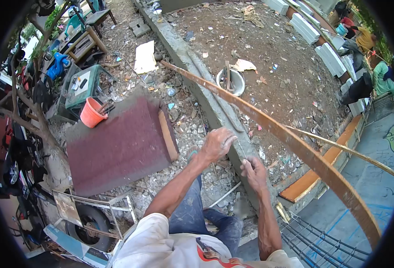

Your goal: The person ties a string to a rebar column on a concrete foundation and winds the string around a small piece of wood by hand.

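Note:
My left hand point(218, 145) is closed, its fingers pinched together over the edge of a low concrete wall point(172, 39). Just below and to the right, my right hand point(254, 173) is also closed, thumb against the fingers. A thin, light string or wire point(241, 149) runs taut across the short gap between the two hands; its ends are hidden in my fingers. A long dark bar point(221, 105) with a bent end lies along the wall top, beyond my hands. A long narrow wooden board point(268, 118) slants across the wall to the right.
A maroon slab point(116, 143) lies at left, with an orange bucket point(92, 114) at its far edge. Past the wall stands a white bucket point(236, 82) on littered soil. Rebar point(317, 243) lies at lower right. Other people point(380, 76) are at far right.

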Tool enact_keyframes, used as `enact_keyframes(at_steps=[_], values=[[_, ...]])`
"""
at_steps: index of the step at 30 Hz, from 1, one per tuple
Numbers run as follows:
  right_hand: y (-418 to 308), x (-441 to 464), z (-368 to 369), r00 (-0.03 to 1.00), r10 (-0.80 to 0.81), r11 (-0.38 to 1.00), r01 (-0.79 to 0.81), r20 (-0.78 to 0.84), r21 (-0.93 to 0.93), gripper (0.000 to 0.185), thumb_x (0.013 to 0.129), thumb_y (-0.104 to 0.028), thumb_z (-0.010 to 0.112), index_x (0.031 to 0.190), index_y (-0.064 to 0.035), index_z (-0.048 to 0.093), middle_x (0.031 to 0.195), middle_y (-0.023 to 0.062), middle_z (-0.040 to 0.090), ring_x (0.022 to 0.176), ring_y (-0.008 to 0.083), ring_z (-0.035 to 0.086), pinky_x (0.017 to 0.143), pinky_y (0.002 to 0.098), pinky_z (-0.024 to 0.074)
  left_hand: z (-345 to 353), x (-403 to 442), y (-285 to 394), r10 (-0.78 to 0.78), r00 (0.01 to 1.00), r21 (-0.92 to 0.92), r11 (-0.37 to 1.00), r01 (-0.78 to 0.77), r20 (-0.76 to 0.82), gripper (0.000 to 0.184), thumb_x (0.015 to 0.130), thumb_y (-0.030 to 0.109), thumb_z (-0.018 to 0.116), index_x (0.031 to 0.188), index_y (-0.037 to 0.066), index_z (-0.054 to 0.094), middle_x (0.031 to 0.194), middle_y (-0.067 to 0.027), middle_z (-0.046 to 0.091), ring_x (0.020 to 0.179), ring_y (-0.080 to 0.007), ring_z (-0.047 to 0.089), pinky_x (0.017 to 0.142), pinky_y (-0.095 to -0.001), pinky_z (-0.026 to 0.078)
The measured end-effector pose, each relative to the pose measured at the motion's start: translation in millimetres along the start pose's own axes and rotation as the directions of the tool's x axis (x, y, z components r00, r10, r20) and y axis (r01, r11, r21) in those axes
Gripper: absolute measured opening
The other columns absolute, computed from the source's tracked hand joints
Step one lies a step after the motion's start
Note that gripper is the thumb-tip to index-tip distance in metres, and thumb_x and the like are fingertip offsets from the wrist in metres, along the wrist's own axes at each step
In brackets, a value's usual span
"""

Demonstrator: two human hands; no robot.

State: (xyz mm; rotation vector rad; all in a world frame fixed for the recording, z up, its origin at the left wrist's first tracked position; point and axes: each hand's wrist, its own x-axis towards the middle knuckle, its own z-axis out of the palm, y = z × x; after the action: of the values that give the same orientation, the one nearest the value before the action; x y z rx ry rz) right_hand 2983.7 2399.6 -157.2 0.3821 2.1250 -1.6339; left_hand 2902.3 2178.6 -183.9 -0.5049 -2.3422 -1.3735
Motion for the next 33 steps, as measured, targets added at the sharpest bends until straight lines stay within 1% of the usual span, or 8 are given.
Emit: enact_keyframes(at_steps=[6,14,17,21,25,27,31,33], values=[[-32.9,61.4,-16.9,0.983,-0.05,0.999,0.048,-0.177,-0.012,0.015,0.102,-0.018,0.071,0.106,-0.0049,0.078,0.091,-0.0019,0.072,0.085,0.0082,0.063,0.082,0.0268,0.051,-51.7,53.9,-28.1,-0.112,0.982,0.052,0.993,0.105,0.152,0.011,0.092,0.013,0.077,0.098,0.003,0.075,0.086,-0.0112,0.069,0.084,-0.0319,0.069,0.076,-0.0442,0.054],[-159.8,139.6,-17.5,0.98,-0.065,0.979,0.099,-0.187,0.179,0.017,0.099,-0.02,0.074,0.099,-0.0038,0.08,0.065,-0.0089,0.053,0.054,0.0033,0.039,0.05,0.0251,0.0284,-159.5,188.1,-71.5,-0.367,0.896,-0.184,0.927,0.328,-0.249,0.017,0.095,0.008,0.073,0.112,0.003,0.071,0.101,-0.0133,0.067,0.094,-0.0287,0.067,0.083,-0.0401,0.054],[-170.3,163.0,-7.3,0.986,-0.079,0.964,0.113,-0.147,0.24,0.016,0.097,-0.018,0.075,0.098,-0.003,0.081,0.062,-0.0086,0.052,0.053,0.0036,0.039,0.05,0.0254,0.0277,-149.6,240.6,-97.6,-0.234,0.961,-0.278,0.923,0.268,0.148,0.025,0.099,0.018,0.072,0.118,0.001,0.071,0.115,-0.0144,0.069,0.11,-0.0277,0.068,0.098,-0.0382,0.053],[-195.2,173.6,10.7,0.985,-0.153,0.92,0.171,-0.078,0.353,0.019,0.097,-0.019,0.074,0.099,-0.0016,0.08,0.062,-0.0088,0.051,0.052,0.0028,0.039,0.05,0.0241,0.0269,-115.4,292.5,-93.3,-0.068,0.712,-0.275,0.893,0.355,0.699,0.058,0.097,0.042,0.074,0.138,0.002,0.063,0.135,-0.0184,0.066,0.125,-0.0308,0.065,0.108,-0.0416,0.05],[-218.1,185.1,22.1,0.964,-0.225,0.882,0.263,-0.14,0.39,0.02,0.098,-0.019,0.072,0.103,-0.0006,0.078,0.064,-0.0084,0.054,0.051,0.0016,0.039,0.048,0.0228,0.0268,-84.3,307.1,-88.3,-0.021,0.514,-0.247,0.86,0.447,0.858,0.065,0.096,0.044,0.075,0.145,0.004,0.06,0.136,-0.0166,0.067,0.123,-0.0284,0.066,0.106,-0.0405,0.052],[-226.5,189.2,22.7,0.954,-0.241,0.882,0.292,-0.176,0.371,0.019,0.099,-0.018,0.07,0.103,-0.0004,0.077,0.064,-0.0082,0.053,0.051,0.0022,0.038,0.048,0.023,0.0264,-82.8,313.3,-79.2,-0.031,0.422,-0.232,0.796,0.559,0.906,0.053,0.096,0.043,0.076,0.13,0.003,0.07,0.115,-0.0103,0.076,0.104,-0.0208,0.071,0.093,-0.0358,0.056],[-239.1,195.9,21.2,0.927,-0.276,0.853,0.358,-0.253,0.38,0.018,0.102,-0.017,0.067,0.101,-0.0011,0.075,0.063,-0.0099,0.047,0.052,0.0022,0.036,0.049,0.023,0.0252,-79.1,318.2,-98.1,-0.012,0.558,-0.327,0.8,0.504,0.83,0.042,0.093,0.046,0.079,0.085,0.005,0.079,0.077,-0.0004,0.072,0.075,-0.0104,0.063,0.066,-0.0314,0.051],[-236.0,199.2,21.4,0.922,-0.274,0.857,0.363,-0.273,0.365,0.019,0.103,-0.019,0.067,0.102,-0.0023,0.076,0.064,-0.0101,0.046,0.052,0.002,0.035,0.048,0.0227,0.0266,-117.5,336.7,-78.6,-0.11,0.525,-0.295,0.722,0.626,0.844,0.034,0.095,0.039,0.078,0.088,0.006,0.08,0.078,0.0007,0.072,0.074,-0.0091,0.062,0.065,-0.0308,0.049]])
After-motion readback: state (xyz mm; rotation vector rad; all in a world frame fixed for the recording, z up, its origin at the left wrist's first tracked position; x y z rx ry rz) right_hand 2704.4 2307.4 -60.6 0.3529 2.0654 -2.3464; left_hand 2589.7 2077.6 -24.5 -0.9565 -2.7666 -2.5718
